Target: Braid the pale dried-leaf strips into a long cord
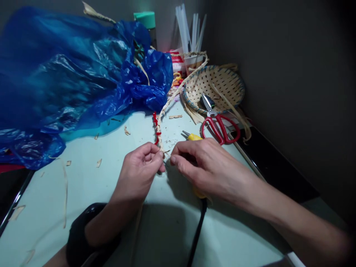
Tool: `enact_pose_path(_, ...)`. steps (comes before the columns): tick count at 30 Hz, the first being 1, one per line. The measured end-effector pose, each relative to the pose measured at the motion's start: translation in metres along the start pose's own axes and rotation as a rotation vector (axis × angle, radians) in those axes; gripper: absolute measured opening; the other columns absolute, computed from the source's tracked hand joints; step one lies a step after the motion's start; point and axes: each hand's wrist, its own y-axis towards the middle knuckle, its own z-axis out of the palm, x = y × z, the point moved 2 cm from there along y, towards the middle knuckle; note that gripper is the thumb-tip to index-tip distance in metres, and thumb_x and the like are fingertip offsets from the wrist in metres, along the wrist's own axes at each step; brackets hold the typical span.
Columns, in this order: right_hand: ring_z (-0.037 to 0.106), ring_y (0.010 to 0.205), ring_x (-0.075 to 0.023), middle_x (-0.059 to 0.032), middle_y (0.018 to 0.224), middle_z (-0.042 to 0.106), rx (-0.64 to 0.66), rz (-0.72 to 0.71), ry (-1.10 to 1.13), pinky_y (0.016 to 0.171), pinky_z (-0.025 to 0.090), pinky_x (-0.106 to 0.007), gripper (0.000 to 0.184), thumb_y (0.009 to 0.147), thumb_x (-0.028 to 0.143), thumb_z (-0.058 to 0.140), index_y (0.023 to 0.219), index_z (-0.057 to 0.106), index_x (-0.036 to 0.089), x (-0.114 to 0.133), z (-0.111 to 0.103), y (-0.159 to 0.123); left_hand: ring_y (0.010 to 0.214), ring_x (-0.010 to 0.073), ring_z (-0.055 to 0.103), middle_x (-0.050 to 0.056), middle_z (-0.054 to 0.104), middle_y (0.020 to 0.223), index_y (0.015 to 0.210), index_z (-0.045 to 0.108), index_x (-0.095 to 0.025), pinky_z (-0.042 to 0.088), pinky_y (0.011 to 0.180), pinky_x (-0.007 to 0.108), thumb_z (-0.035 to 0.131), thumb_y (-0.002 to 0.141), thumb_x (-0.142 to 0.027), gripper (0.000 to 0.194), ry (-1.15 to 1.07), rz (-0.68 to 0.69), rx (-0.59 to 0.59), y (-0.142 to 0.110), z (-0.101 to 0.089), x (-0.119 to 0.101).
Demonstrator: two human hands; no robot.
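Observation:
A braided straw cord (164, 110) runs from the basket area down to my left hand (143, 161), which pinches its near end between thumb and fingers. Red fuzzy trim (155, 120) is wound along the cord's lower part. Close by on the right, my right hand (198, 159) has thumb and forefinger pressed together beside thin fibres at the cord's end; what they hold is too small to make out. Under that hand lies a yellow tool (194, 137) with a pointed metal tip, mostly covered. A black cord (198, 233) leads from it toward me.
Red-handled scissors (219, 129) lean on a woven basket (191, 87) at the right. A dark flat object (278, 163) lies below them. A blue plastic bag (83, 74) covers the left back. Straws (182, 27) stand in a cup behind; straw scraps (99, 162) dot the table (91, 181).

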Motion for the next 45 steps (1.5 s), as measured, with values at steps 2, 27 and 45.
enact_pose_path(2, 0.038, 0.053, -0.0086, 0.0018, 0.057, 0.051, -0.011, -0.007, 0.001, 0.053, 0.021, -0.027, 0.025, 0.090, 0.024, 0.046, 0.068, 0.056, 0.016, 0.004, 0.006, -0.003, 0.039, 0.0021, 0.028, -0.008, 0.045, 0.048, 0.068, 0.056, -0.017, 0.019, 0.037, 0.016, 0.063, 0.079, -0.024, 0.014, -0.015, 0.023, -0.011, 0.000, 0.000, 0.001)
enact_pose_path(27, 0.051, 0.064, -0.0124, -0.0024, 0.073, 0.060, -0.109, -0.114, -0.055, 0.058, 0.029, -0.025, 0.027, 0.096, 0.033, 0.040, 0.088, 0.060, 0.017, 0.009, 0.006, 0.000, 0.044, 0.0036, 0.022, -0.008, 0.038, 0.055, 0.084, 0.055, -0.017, 0.013, 0.041, 0.019, 0.061, 0.084, -0.025, 0.010, -0.212, 0.008, 0.149, -0.005, -0.009, -0.002)
enact_pose_path(45, 0.041, 0.053, -0.0084, 0.0027, 0.053, 0.050, -0.007, -0.084, 0.120, 0.055, 0.025, -0.026, 0.032, 0.087, 0.022, 0.044, 0.056, 0.048, 0.016, 0.000, 0.029, 0.020, 0.055, 0.0116, 0.043, -0.005, 0.052, 0.063, 0.084, 0.052, -0.021, 0.031, 0.053, 0.023, 0.048, 0.085, -0.023, 0.004, 0.267, 0.169, 0.110, -0.018, -0.014, -0.008)
